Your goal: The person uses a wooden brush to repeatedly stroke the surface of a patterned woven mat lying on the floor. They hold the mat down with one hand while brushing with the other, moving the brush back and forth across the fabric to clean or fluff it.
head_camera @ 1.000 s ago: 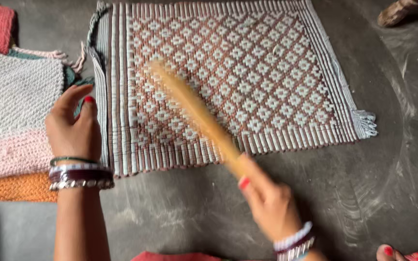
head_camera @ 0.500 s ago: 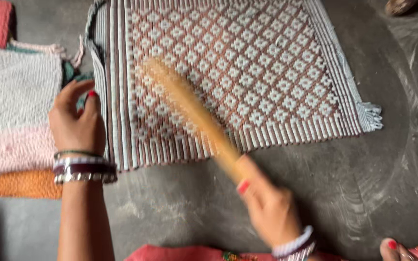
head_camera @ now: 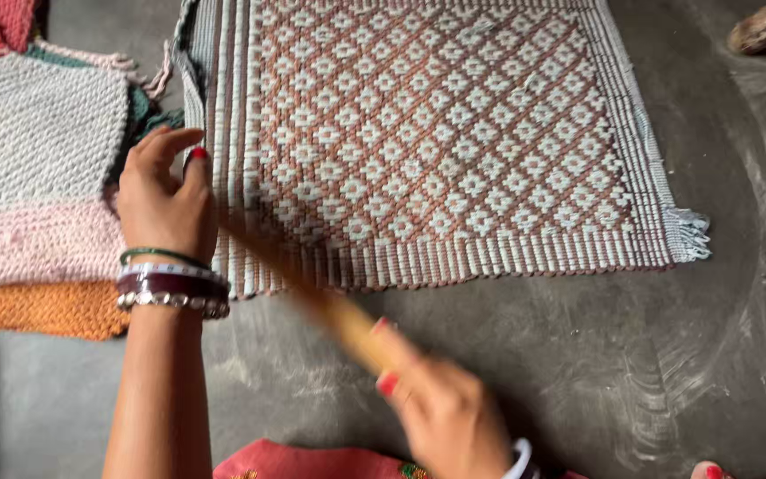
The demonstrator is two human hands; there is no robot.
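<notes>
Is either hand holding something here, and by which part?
The right hand grips a blurred pale wooden stick by its near end. The left hand holds nothing, resting at the brown-and-white woven mat's left edge.

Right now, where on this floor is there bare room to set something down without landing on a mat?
Bare grey floor lies right of and below the patterned woven mat, past its fringe. A smaller bare patch sits below the orange mat. The left is crowded: stacked knitted mats, the left hand at the mat's edge, and the right hand with the wooden stick.
</notes>
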